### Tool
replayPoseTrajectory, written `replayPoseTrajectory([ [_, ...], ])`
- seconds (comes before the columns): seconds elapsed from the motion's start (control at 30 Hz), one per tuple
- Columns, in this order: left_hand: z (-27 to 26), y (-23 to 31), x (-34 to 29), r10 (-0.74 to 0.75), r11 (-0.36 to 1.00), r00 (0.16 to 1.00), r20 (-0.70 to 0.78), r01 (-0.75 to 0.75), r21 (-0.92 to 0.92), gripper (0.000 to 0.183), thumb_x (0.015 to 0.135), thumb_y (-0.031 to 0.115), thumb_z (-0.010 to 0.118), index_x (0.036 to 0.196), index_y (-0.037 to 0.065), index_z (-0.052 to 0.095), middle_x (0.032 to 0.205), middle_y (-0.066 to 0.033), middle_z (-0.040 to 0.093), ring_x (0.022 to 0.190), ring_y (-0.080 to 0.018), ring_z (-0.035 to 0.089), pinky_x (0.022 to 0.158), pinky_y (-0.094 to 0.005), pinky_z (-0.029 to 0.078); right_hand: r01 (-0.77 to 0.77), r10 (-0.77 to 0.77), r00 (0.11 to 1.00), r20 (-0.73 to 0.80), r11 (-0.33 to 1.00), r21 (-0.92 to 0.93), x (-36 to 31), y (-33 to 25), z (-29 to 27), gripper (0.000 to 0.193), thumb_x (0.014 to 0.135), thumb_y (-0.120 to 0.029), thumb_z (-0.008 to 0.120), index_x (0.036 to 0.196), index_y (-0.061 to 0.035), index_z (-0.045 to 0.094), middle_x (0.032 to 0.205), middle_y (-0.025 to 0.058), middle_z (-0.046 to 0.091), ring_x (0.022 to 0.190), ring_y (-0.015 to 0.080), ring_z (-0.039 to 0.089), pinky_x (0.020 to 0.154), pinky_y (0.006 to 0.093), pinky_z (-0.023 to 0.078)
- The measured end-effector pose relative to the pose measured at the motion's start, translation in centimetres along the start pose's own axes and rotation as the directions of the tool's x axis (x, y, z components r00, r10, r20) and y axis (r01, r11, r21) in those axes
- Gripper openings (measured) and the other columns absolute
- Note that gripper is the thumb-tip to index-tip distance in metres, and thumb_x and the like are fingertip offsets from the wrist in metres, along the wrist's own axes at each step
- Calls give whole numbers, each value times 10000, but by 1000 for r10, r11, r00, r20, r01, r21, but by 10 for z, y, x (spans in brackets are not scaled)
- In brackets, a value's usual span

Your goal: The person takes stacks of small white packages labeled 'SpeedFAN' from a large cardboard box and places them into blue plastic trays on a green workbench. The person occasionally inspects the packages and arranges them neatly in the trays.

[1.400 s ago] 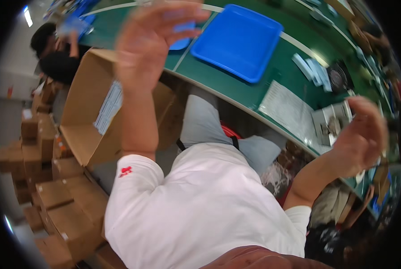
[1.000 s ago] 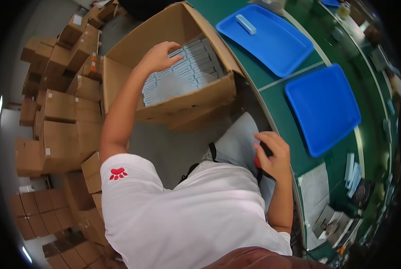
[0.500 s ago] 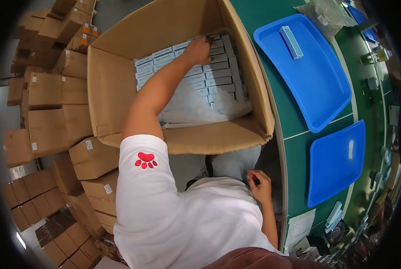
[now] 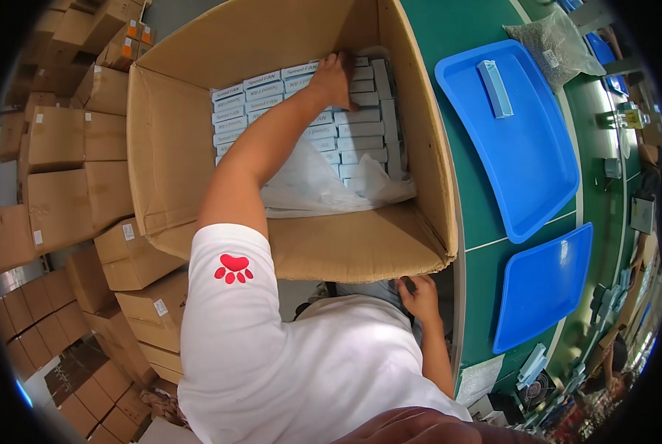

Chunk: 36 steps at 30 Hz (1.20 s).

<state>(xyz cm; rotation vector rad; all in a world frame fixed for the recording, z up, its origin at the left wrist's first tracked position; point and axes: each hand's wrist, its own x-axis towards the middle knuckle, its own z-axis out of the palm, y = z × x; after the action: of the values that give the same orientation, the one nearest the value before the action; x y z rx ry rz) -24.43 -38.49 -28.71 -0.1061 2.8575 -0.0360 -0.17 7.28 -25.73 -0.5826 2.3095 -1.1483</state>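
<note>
Fingers (image 4: 404, 289) of the right hand (image 4: 422, 301): bent, by the carton's near right corner. Nothing seen in them; couldn't tell if they touched the cardboard or how narrow the grip was. Looked like the idle hand, parked near the body so the other could reach.

Carton (image 4: 294, 248) stood open right alongside the table edge, probably so the reach between it and the trays stayed short. Clear plastic sheet (image 4: 309, 185) lay bunched toward the near wall, over part of the load; likely pulled back to bare the rest.

Slim pale boxes (image 4: 264, 90) were inside the carton, flat in stacked columns, with some set on end along the right wall. My read: the odd ones filled the leftover gap and kept the columns from shifting.

Left hand (image 4: 334, 83) was down on the far part of that stack, arm stretched over the near columns. Fingertips hidden among the boxes, so no call on whether it gripped one or just rested there.

On the green table (image 4: 479, 214): nearer blue tray (image 4: 542, 288), then a farther blue tray (image 4: 535, 159) with one light-blue box (image 4: 496, 89) lying in it, presumably railed in by the rim. Bag of small grey parts (image 4: 557, 48) sat past its far end, touching or just beside; couldn't tell.
</note>
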Motion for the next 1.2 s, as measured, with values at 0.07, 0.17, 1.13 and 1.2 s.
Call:
replayPoseTrajectory([
  [0.07, 3, 2, -1, 20, 998, 997, -79, -24, -52, 1188, 593, 600, 888, 1473, -63, 445, 1528, -277, 372, 1421, -432, 341, 1204, -494, 265, 29, -29, 1000, 2, 1000, -10, -1, 3, 6, 222, 847, -86, 765, 1062, -39, 733, 888, 158, 685, 747, 351, 667, 675, 404, 537],
  [0.17, 9, 1, -2, 36, 994, 984, -173, -53, -96, 1204, 567, 563, 906, 1483, -40, 408, 1464, -253, 424, 1387, -418, 377, 1195, -495, 272, 33, -33, 999, 20, 999, -39, -2, 3, 10, 224, 850, -107, 770, 1062, -41, 734, 916, 168, 702, 804, 366, 693, 707, 420, 553],
  [1.13, -164, 6, -186, 226, 965, 792, -566, -262, 19, 1213, 531, 370, 922, 1536, 73, 311, 1448, -181, 421, 1379, -392, 395, 1244, -601, 176, 117, -117, 993, -10, 993, -16, -10, 2, 3, 237, 849, -74, 757, 1080, -25, 735, 997, 140, 721, 873, 328, 710, 764, 395, 570],
  [1.2, -182, 12, -208, 252, 961, 771, -584, -272, 56, 1216, 527, 370, 923, 1537, 81, 311, 1462, -177, 414, 1386, -388, 393, 1246, -596, 174, 133, -133, 991, -3, 991, -14, -12, 1, 4, 236, 849, -71, 755, 1079, -22, 735, 999, 141, 721, 877, 333, 709, 772, 396, 570],
])
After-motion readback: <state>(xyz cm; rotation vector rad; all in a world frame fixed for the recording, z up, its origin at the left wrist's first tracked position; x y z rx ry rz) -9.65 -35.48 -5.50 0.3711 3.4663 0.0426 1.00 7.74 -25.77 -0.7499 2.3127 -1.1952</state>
